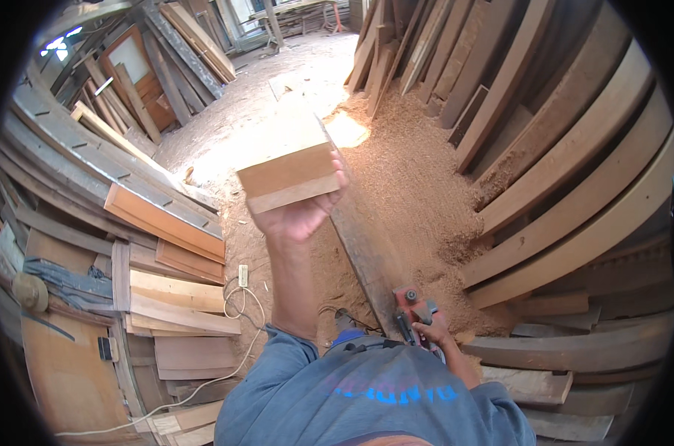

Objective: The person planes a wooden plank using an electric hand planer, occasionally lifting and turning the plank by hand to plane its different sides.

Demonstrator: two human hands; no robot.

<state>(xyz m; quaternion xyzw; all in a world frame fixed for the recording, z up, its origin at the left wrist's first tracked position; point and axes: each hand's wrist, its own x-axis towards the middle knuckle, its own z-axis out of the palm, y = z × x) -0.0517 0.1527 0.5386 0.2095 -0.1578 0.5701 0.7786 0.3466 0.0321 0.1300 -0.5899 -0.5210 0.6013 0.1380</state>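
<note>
My left hand [298, 221] grips a long, thick wooden board [286, 172] from below, fingers wrapped round its right edge. The board is raised in front of me, its near end showing a darker band over a paler one. I cannot tell whether it is one piece or two. Its far part is washed out by glare. Close to my body on the right, my right hand [433, 328] is closed on the handle of a red and black electric planer [408, 303]. The planer rests at the near end of a long, narrow, dark wooden beam [372, 262].
Sawdust and shavings [418, 201] cover the ground right of the beam. Planks [530, 82] lean along the right side. Stacked boards [177, 297] and frames line the left. A white cord [259, 334] with a socket block [243, 276] lies on the left floor.
</note>
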